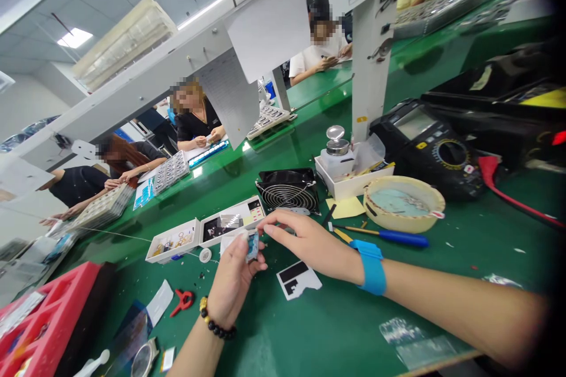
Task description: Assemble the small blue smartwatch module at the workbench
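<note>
My left hand (236,265) holds a small part (253,245), pinched between thumb and fingers above the green table (269,336), in front of the white tray (200,232). The part is light blue and block-like; my fingers cover most of it, and its detail is too small to read. My right hand (312,244) is palm down, fingers extended and slightly bent, fingertips just beside the part. I cannot tell whether they touch it or grip anything; the thumb is hidden.

The table surface is smooth and glossy. Below my right hand lies a flat white card (309,284) with black patches and an irregular edge. The fan (287,193) has a square black frame and concentric wire rings. The round cream tub (403,224) contains small pieces, not identifiable. The red rack (66,300) is cut off at the left edge.
</note>
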The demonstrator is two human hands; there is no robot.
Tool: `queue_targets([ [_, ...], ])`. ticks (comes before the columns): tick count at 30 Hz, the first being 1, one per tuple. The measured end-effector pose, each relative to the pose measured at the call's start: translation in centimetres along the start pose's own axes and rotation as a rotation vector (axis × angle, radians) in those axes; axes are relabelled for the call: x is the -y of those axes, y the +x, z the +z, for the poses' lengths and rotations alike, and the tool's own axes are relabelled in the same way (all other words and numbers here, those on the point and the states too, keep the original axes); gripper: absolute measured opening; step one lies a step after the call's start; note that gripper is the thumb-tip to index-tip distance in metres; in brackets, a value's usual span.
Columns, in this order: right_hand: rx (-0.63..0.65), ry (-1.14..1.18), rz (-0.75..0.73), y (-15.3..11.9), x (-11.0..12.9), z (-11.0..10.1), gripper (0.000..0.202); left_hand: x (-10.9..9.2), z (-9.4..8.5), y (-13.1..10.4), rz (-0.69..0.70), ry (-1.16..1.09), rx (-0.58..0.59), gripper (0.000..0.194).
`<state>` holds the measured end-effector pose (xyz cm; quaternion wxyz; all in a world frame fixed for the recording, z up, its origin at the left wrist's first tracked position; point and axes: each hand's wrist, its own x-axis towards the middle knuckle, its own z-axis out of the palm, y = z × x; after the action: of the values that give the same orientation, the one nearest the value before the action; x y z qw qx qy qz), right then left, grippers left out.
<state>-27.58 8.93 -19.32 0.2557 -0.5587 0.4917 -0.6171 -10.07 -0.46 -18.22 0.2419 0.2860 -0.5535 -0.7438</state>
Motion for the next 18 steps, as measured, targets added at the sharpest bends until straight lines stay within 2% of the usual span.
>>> queue_targets([
  [4, 0.078, 0.163, 0.090, 0.26, -0.45, -0.08, 0.033, 0.01, -0.25, -0.42, 0.406, 0.636, -0.085, 0.040],
  [7, 0.152, 0.243, 0.147, 0.35, -0.35, -0.03, 0.038, 0.04, -0.23, -0.78, 0.593, 0.845, -0.130, 0.038],
  [10, 0.196, 0.256, 0.172, 0.26, -0.16, 0.05, 0.042, 0.11, -0.22, -0.84, 0.659, 0.892, -0.151, 0.037],
  [18, 0.274, 0.302, 0.193, 0.04, -0.61, 0.13, 0.037, 0.04, -0.25, -0.96, 0.683, 0.918, -0.190, 0.036],
])
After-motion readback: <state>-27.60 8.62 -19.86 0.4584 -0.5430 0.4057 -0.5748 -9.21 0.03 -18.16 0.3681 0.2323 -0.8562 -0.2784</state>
